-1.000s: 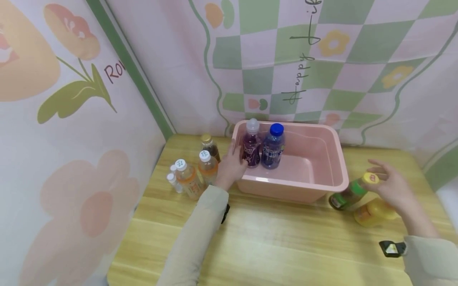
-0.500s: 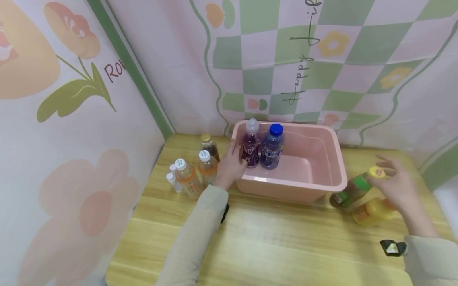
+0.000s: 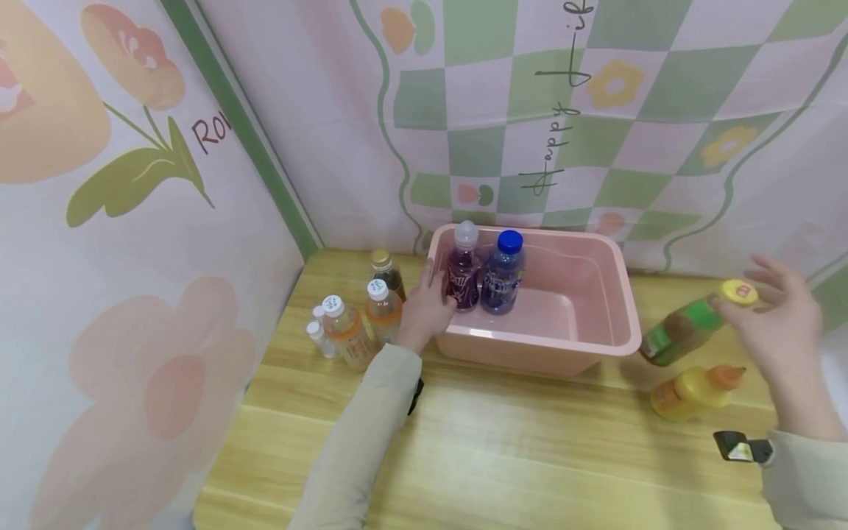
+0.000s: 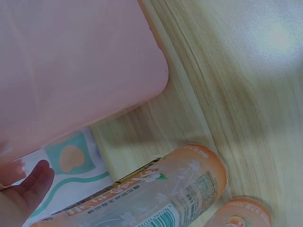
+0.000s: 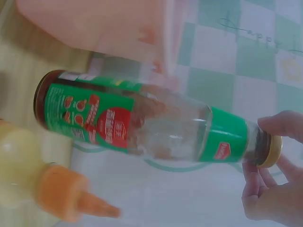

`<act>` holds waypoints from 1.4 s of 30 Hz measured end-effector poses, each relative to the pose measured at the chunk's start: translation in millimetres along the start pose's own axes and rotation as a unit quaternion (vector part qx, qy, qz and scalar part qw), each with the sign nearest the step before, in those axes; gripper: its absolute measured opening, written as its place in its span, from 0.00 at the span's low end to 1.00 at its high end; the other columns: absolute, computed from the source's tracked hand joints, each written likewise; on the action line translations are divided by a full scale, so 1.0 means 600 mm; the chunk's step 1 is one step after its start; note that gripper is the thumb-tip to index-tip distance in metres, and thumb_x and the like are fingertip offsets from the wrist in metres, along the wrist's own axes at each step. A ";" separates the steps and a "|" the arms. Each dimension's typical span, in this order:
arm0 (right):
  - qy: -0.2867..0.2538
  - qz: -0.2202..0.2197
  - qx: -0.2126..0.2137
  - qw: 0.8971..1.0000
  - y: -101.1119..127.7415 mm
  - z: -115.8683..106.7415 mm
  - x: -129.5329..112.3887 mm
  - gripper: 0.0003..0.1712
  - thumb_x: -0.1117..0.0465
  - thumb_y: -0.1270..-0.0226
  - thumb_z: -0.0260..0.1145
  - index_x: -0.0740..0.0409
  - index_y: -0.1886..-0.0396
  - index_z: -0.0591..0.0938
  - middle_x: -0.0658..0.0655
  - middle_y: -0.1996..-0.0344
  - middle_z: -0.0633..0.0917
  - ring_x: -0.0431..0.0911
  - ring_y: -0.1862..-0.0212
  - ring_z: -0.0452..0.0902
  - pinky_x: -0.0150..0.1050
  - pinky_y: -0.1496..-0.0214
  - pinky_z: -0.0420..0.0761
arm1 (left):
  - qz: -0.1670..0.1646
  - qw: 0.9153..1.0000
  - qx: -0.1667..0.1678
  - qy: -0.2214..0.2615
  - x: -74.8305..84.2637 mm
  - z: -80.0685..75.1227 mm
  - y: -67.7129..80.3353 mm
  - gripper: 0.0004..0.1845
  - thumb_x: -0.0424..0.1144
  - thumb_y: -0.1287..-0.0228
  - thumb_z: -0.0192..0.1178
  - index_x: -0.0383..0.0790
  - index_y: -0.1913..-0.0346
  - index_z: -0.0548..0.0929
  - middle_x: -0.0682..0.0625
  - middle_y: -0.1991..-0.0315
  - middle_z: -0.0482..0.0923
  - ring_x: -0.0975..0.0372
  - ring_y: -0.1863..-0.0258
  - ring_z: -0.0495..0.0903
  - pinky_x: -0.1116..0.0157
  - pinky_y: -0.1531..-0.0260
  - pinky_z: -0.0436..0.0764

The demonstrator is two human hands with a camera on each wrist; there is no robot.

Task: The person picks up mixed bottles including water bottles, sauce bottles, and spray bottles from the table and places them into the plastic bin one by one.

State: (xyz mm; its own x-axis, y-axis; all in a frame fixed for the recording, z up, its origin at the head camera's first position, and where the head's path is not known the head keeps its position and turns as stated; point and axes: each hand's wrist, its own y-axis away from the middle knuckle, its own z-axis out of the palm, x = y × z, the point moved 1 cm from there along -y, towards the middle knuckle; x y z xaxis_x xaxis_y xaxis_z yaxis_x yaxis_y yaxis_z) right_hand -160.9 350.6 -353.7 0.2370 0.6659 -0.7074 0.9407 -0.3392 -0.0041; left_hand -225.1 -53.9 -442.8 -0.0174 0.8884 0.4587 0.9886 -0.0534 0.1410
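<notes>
- You had the sauce bottle (image 3: 685,335) by its yellow cap (image 3: 740,291) in your right hand (image 3: 785,324), fingers and thumb closed just enough for a pinch. It was just right of the tub (image 3: 530,357), cap up; couldn't tell if its base touched the table (image 3: 490,449).
- Probably went for the cap because that skinny end suits fingertips way better than the fat body.
- Your left hand (image 3: 427,313) straddled the tub's left rim, thumb inside, in what looked like a fairly flat pinch on the wall. No clue how hard you were squeezing; likely just to stop the tub sliding.
- Purple bottle (image 3: 464,280) and blue bottle (image 3: 502,283) stood side by side in the tub's left end, which left bare floor to their right.
- Squeeze bottle (image 3: 692,395), soft-looking yellow plastic with a pointy orange nozzle, sat right of the tub, toward you.
- Left of the tub: two orange-banded bottles (image 3: 351,342), a dark bottle (image 3: 391,281) with a gold cap and a couple of small white-capped bottles (image 3: 322,340), bunched up, maybe to save space.
- Material-wise, the tub looked like smooth, shiny pink plastic with rounded corners. Sauce bottle was see-through, maybe glass, with green labels. Table had a pale wood grain.
</notes>
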 end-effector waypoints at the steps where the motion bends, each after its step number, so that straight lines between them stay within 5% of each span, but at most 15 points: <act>1: -0.012 0.002 0.009 1.000 0.001 -0.004 -0.005 0.43 0.54 0.35 0.62 0.32 0.26 0.51 0.49 0.25 0.57 0.28 0.48 0.68 0.15 0.59 0.70 | 0.000 1.000 0.001 0.000 0.000 0.000 0.000 0.33 0.47 0.33 0.48 0.47 0.26 0.56 0.53 0.21 0.35 0.45 0.37 0.71 0.51 0.45 0.79; 5: -0.056 0.012 0.045 0.997 0.004 -0.016 -0.028 0.43 0.59 0.36 0.63 0.32 0.27 0.53 0.42 0.27 0.60 0.18 0.57 0.60 0.11 0.58 0.68 | -0.002 1.000 0.002 0.002 -0.002 0.000 0.001 0.33 0.47 0.33 0.48 0.47 0.26 0.56 0.54 0.21 0.35 0.45 0.38 0.71 0.51 0.46 0.79; 9: -0.093 0.035 0.071 0.992 0.008 -0.026 -0.057 0.43 0.61 0.36 0.62 0.30 0.28 0.54 0.30 0.34 0.62 0.20 0.52 0.60 0.14 0.48 0.64 | -0.006 1.000 0.001 0.006 -0.002 -0.001 0.002 0.33 0.48 0.33 0.48 0.48 0.26 0.56 0.54 0.21 0.35 0.45 0.37 0.70 0.50 0.45 0.79; 15: -0.128 0.039 0.098 0.986 0.016 -0.039 -0.095 0.41 0.63 0.38 0.63 0.30 0.30 0.57 0.32 0.32 0.61 0.21 0.56 0.63 0.09 0.61 0.64 | -0.008 1.000 0.003 0.010 -0.002 -0.003 0.003 0.33 0.47 0.33 0.49 0.48 0.26 0.57 0.54 0.21 0.36 0.45 0.37 0.70 0.50 0.45 0.79; 22: -0.175 0.017 0.126 0.976 0.024 -0.038 -0.141 0.39 0.66 0.39 0.64 0.33 0.33 0.62 0.33 0.34 0.63 0.24 0.49 0.67 0.12 0.54 0.68 | -0.009 1.000 0.004 0.010 -0.002 -0.002 0.003 0.33 0.48 0.33 0.48 0.48 0.26 0.56 0.54 0.21 0.36 0.45 0.37 0.70 0.50 0.45 0.78; 26: -0.234 -0.001 0.144 0.962 0.026 -0.029 -0.167 0.38 0.72 0.42 0.64 0.38 0.35 0.66 0.37 0.39 0.66 0.27 0.51 0.68 0.12 0.54 0.70 | -0.008 1.000 0.003 0.012 -0.002 -0.001 0.004 0.33 0.47 0.33 0.48 0.47 0.26 0.57 0.54 0.21 0.36 0.45 0.36 0.69 0.50 0.44 0.78; 33: -0.402 -0.057 0.141 0.903 0.027 -0.010 -0.197 0.36 0.81 0.50 0.66 0.51 0.42 0.73 0.46 0.45 0.71 0.35 0.52 0.73 0.14 0.58 0.76 | -0.004 1.000 0.004 0.009 -0.001 -0.001 0.005 0.33 0.47 0.33 0.49 0.47 0.26 0.57 0.54 0.21 0.35 0.45 0.37 0.70 0.51 0.45 0.79; 42: -0.407 -0.073 0.096 0.905 0.019 0.016 -0.221 0.36 0.79 0.51 0.68 0.50 0.42 0.74 0.46 0.46 0.72 0.35 0.51 0.74 0.14 0.56 0.75 | -0.001 1.000 0.006 0.012 0.001 -0.001 0.004 0.33 0.47 0.33 0.49 0.47 0.26 0.57 0.54 0.21 0.36 0.45 0.37 0.71 0.50 0.44 0.78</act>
State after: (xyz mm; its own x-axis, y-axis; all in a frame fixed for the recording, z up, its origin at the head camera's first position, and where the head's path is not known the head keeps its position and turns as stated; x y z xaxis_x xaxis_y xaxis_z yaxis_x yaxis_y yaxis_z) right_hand -183.7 252.1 -266.6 -0.2182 0.0294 -0.9755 0.8695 -0.4480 -0.2080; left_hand -223.1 -54.0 -441.6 -0.0233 0.8771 0.4797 0.9903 -0.0454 0.1311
